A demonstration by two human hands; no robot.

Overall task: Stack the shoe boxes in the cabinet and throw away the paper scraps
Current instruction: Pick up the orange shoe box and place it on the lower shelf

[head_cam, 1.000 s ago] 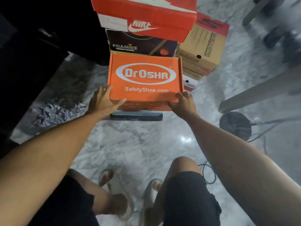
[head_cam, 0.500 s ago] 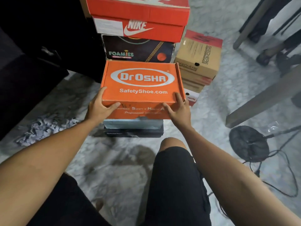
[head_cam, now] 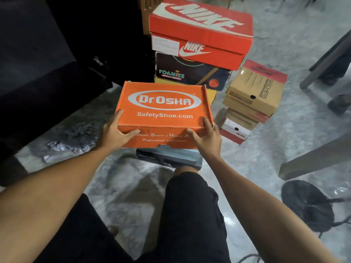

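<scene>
Orange Dr.Osha box (head_cam: 164, 109) lid shut; both hands gripping.

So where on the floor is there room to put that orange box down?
Bare marble floor lies open between the paper scraps, your knee and the dark box. More lies right of the Skechers boxes. Around the Nike stack it's crowded.

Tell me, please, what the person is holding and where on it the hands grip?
The orange shoe box, held by both hands at its near corners: left hand on the near left corner, right hand on the near right.
</scene>
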